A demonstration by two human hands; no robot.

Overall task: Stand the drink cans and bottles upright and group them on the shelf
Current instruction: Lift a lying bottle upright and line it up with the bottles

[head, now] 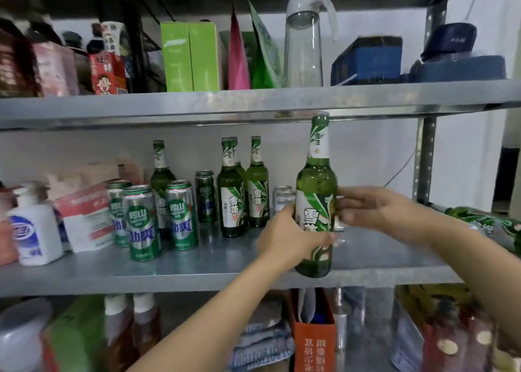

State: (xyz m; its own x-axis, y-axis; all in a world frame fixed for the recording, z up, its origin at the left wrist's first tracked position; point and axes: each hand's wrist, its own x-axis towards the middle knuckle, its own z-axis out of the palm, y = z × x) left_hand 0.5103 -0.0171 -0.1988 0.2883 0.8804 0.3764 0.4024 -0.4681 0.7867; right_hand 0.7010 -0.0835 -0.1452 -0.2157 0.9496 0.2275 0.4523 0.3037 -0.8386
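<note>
Standing upright, the green bottle (317, 179) is wrapped by the left grip (287, 236); the right grip (375, 208), opened flat, touches it; the grouped bottles (242, 191) lie leftward.

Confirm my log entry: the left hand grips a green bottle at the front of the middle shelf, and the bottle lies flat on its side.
Not right. The head view shows the green bottle upright, neck pointing up, not flat on its side. The rest holds: the left hand grips it around the label at the front of the middle shelf.
</note>
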